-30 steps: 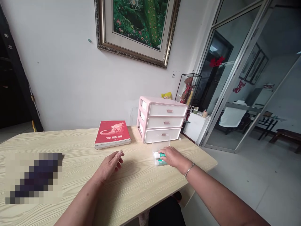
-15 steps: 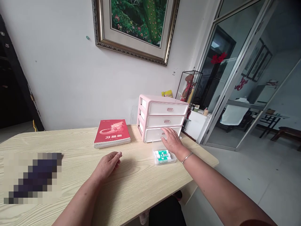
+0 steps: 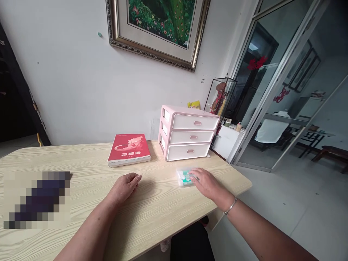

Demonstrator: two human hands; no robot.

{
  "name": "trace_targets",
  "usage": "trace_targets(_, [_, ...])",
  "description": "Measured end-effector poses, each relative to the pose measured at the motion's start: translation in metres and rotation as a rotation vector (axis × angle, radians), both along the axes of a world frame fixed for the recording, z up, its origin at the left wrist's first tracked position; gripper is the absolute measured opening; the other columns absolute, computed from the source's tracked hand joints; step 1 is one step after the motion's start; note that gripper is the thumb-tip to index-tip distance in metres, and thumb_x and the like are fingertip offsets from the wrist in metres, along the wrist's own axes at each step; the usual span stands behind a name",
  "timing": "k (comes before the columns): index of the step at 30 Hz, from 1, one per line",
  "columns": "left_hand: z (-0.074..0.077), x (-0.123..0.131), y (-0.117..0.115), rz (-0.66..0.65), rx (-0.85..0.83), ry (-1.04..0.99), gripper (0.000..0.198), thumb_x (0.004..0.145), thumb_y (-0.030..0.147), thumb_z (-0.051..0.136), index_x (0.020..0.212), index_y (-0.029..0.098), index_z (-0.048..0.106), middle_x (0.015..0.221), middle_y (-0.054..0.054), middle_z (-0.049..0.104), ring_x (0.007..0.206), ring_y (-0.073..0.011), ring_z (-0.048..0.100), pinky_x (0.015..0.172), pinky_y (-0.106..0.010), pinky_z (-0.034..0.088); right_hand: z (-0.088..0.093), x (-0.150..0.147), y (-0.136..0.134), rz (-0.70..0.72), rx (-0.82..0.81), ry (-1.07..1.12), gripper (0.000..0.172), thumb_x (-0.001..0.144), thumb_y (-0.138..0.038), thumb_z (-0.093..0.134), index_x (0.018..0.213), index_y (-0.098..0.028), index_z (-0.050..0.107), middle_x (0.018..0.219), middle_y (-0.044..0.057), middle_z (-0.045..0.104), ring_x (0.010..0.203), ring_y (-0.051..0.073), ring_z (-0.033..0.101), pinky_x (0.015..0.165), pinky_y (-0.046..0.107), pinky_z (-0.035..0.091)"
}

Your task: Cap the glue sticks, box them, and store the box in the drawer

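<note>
A pixelated dark shape (image 3: 38, 199) lies at lower left on a pale wood-grain tabletop (image 3: 89, 156). In the lower center-left of the frame, a person's left hand (image 3: 126, 186) rests on the wood, fingers curled inward and thumb pressed against the forefinger. Just beyond it, left of center, lies a thick red book (image 3: 131, 146) with white lettering on its cover. Above, an ornately framed peacock picture (image 3: 160, 34) hangs at top center. Right of center, a clear plastic case (image 3: 181, 170) holding green-and-white tubes (image 3: 186, 181) sits on the tabletop, in front of a pink-and-white three-drawer organizer (image 3: 192, 137), its drawers closed. The right hand (image 3: 205, 183), a bracelet (image 3: 230, 205) at its wrist, lies over the case's right end, fingers slightly bent; whether they pinch it cannot be told. Farther right stand a glass display case (image 3: 220, 96) and a glass door (image 3: 261, 94).
</note>
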State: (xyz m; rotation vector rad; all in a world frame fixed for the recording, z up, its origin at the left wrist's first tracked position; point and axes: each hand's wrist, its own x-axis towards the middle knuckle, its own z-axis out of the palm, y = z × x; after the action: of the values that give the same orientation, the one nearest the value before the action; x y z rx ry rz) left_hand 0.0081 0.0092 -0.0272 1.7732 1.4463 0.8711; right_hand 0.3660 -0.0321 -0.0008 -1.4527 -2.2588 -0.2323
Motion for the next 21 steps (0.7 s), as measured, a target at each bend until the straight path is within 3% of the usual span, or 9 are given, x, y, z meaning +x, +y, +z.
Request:
trace_targets(6, [-0.003, 0.001, 0.000, -0.010, -0.007, 0.055, 0.044, 0.087, 0.058, 0.046, 0.067, 0.021, 0.058, 0.056, 0.000, 0.056, 0.054, -0.0172, 0.050, 0.055, -0.026, 0.034, -0.038, 0.001, -0.020, -0.001, 0.001, -0.092, 0.044, 0.096, -0.019, 0.042, 0.138, -0.015, 0.055, 0.145, 0.014, 0.053, 0.138, 0.028, 0.045, 0.113, 0.052, 0.040])
trace_targets(15, [-0.011, 0.005, 0.004, -0.009, 0.054, 0.179, 0.041, 0.089, 0.054, 0.044, 0.074, 0.020, 0.063, 0.059, 0.001, 0.059, 0.057, -0.0180, 0.055, 0.057, -0.026, 0.038, -0.050, 0.004, -0.025, 0.015, -0.011, -0.091, 0.057, 0.092, -0.012, 0.040, 0.149, -0.015, 0.041, 0.155, 0.011, 0.039, 0.146, 0.024, 0.030, 0.121, 0.049, 0.029])
trace_targets(18, [-0.014, 0.021, 0.003, -0.033, 0.144, 0.165, 0.038, 0.090, 0.049, 0.045, 0.090, 0.020, 0.069, 0.082, -0.004, 0.069, 0.077, -0.0212, 0.065, 0.068, -0.027, 0.046, -0.053, 0.006, -0.023, 0.030, -0.004, -0.070, 0.059, 0.090, -0.009, 0.040, 0.149, -0.015, 0.042, 0.154, 0.011, 0.041, 0.146, 0.024, 0.032, 0.120, 0.049, 0.031])
trace_targets(21, [-0.012, 0.053, -0.002, -0.118, 0.262, 0.183, 0.043, 0.091, 0.050, 0.047, 0.115, 0.019, 0.067, 0.114, -0.010, 0.067, 0.092, -0.0228, 0.067, 0.079, -0.031, 0.052, -0.052, 0.005, -0.019, 0.053, 0.013, -0.043, 0.057, 0.090, -0.009, 0.039, 0.147, -0.015, 0.045, 0.151, 0.011, 0.045, 0.144, 0.024, 0.035, 0.119, 0.050, 0.033])
